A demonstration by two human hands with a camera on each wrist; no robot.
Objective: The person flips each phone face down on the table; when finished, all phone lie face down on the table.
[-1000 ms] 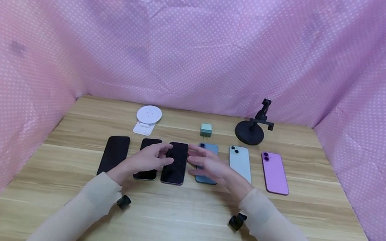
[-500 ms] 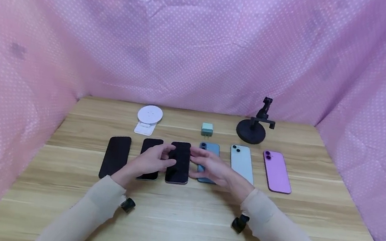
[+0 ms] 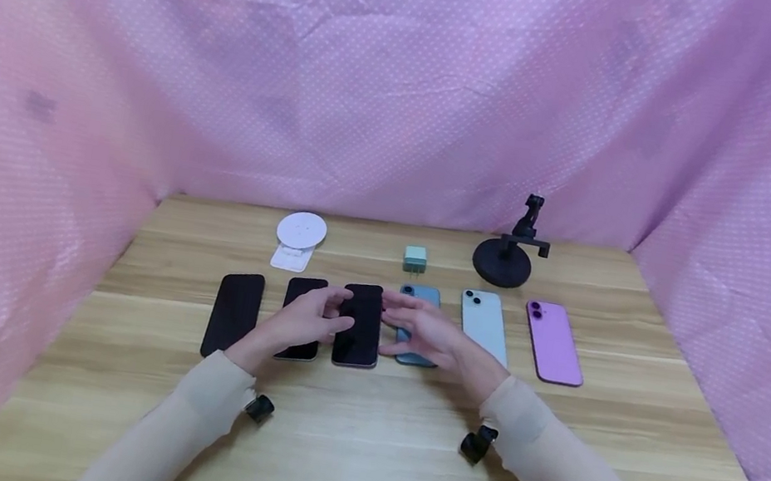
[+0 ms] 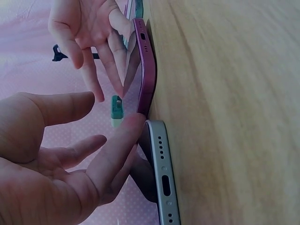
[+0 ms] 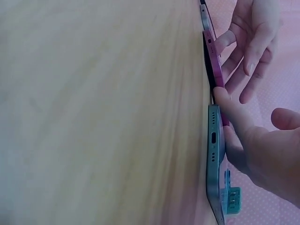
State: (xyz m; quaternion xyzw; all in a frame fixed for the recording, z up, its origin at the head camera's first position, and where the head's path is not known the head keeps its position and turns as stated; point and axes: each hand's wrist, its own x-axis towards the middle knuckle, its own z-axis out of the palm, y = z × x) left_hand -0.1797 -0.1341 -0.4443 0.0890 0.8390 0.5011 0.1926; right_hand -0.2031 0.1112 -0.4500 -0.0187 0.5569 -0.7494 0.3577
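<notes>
Head view: apparently aligning the rightmost black-screened phone (image 3: 359,346) on the table (image 3: 356,471) between left hand (image 3: 305,320) and right hand (image 3: 429,337), loosely spread along its long edges, not gripping; next, presumably, apply even pressure.

row of phones (image 3: 359,333) on table (image 3: 359,455), plug (image 3: 415,259) behind, stand (image 3: 502,264) right of plug

The pale wood-grained table (image 3: 364,473) is enclosed at the back and on both sides by pink-lilac cloth (image 3: 406,109) patterned with small white dots and creased in places, while a soft whitish sheen is reflected from the tabletop's near middle.
</notes>
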